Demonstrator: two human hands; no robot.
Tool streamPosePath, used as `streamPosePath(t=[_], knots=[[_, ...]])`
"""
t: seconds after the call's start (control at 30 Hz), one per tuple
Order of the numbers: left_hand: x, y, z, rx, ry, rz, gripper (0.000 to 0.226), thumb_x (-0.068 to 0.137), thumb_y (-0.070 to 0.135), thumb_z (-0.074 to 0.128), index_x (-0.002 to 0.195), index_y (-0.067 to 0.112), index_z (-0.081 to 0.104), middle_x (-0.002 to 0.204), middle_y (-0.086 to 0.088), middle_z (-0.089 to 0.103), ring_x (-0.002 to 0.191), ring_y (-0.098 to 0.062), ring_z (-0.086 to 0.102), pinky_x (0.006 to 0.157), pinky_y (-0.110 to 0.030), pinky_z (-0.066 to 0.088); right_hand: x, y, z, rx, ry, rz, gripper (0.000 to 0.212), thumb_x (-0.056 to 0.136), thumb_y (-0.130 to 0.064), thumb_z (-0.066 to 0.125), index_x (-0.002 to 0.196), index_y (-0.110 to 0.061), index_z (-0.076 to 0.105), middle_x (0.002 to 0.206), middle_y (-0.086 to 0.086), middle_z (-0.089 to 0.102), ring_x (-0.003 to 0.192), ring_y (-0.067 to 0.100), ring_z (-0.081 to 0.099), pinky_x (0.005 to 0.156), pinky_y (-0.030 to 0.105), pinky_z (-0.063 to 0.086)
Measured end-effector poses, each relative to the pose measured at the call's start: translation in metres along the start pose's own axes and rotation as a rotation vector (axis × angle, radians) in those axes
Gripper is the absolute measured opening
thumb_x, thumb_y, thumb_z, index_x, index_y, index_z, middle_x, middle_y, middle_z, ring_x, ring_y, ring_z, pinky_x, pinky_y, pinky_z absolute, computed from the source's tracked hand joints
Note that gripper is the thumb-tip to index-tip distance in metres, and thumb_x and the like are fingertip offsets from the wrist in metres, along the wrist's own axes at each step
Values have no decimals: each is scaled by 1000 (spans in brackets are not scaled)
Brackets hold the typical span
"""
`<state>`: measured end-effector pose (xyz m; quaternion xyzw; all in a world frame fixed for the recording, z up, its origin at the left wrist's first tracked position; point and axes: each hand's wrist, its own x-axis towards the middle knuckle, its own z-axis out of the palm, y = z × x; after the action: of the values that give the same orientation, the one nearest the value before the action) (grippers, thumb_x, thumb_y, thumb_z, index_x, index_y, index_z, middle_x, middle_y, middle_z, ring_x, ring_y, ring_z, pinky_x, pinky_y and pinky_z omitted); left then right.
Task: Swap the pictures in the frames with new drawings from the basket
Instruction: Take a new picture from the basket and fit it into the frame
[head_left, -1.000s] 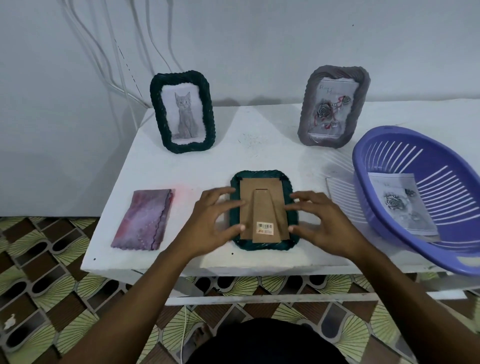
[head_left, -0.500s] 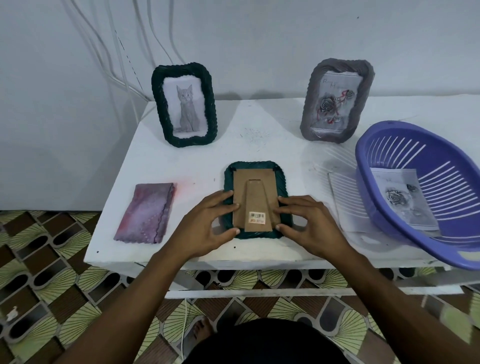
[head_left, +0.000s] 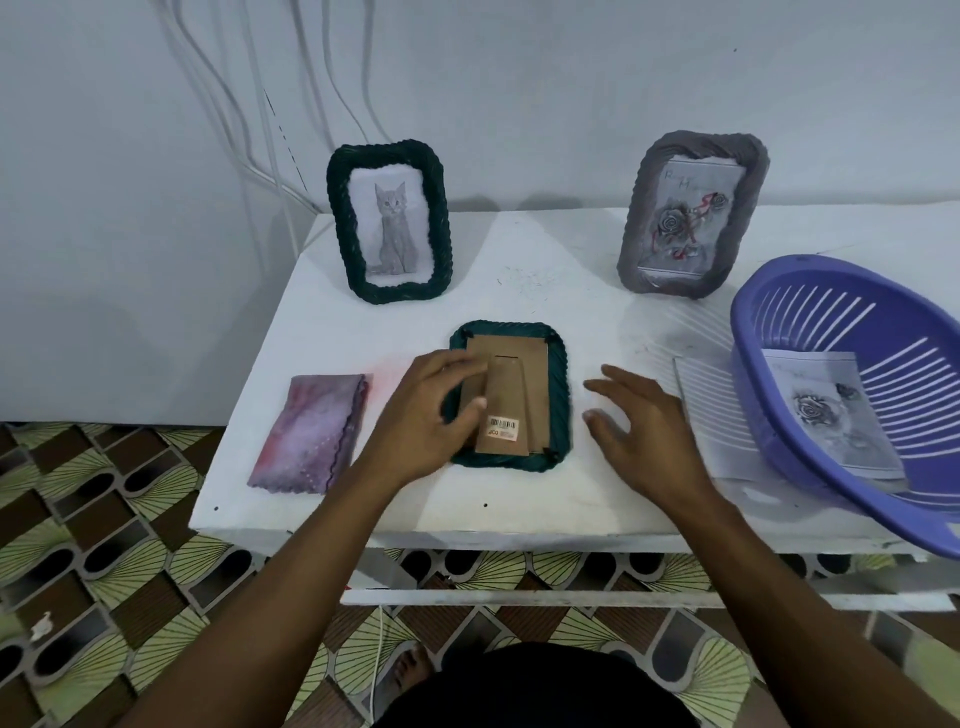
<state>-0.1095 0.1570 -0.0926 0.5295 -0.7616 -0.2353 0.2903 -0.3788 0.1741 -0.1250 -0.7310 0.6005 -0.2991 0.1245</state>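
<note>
A green frame (head_left: 558, 395) is laid face down (cardboard back up) on a white table (head_left: 519, 270). Its left side is pinched by the curled left hand (head_left: 421, 415); the right hand (head_left: 644, 431) is spread open alongside

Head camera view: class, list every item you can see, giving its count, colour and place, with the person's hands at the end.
table: 1, white, against the wall
cat frame: 1, dark green, standing back left
rose frame: 1, grey, standing back right
face-down frame: 1, dark green with brown card back, front centre
cloth: 1, pink-purple, front left
basket: 1, purple, right end of table
rose drawing: 1, grey on white, inside basket
sheet: 1, white, flat, partly under basket
cables: several, white, on wall
floor tiles: many, green and brown, below table
left hand: 1, curled on face-down frame's left side
right hand: 1, open, just right of that frame, not touching it
</note>
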Motion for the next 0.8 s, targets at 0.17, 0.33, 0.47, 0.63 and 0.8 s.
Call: streamPosePath(t=[0.17,0.33,0.47,0.63,0.8], knots=[[24,40,42,330,-206,191,56,88,60,53,137,33,51,153,-2,33,142,-23,19,113,-47,18,-2,14,0,-108,-13,7,36,88,-25,63,122,-13,65,136,9,57,126,23,53,105,43,41],[26,43,69,494,-156,114,57,83,69,49,133,42,50,155,-2,28,140,-26,18,110,-47,14,-1,11,-5,-20,3,50,32,87,-20,66,118,-10,68,131,8,61,121,19,57,106,26,36],[24,44,61,340,-93,153,64,76,76,49,128,38,52,152,0,32,140,-23,21,113,-47,20,-1,6,-9,62,1,112,30,87,-22,67,116,-16,69,129,-1,62,119,9,54,101,9,29],[23,41,10,-245,20,118,54,75,47,67,122,28,49,148,4,28,140,-11,27,111,-21,28,10,-13,-13,358,5,250,23,91,-24,63,113,-24,69,118,-8,66,108,6,58,82,-5,33],[9,35,-42,-364,108,19,41,75,17,55,115,20,46,130,4,44,125,-14,44,96,-36,50,25,-46,1,482,-89,229,22,92,-22,63,113,-28,69,113,-17,68,104,-1,61,86,8,43]])
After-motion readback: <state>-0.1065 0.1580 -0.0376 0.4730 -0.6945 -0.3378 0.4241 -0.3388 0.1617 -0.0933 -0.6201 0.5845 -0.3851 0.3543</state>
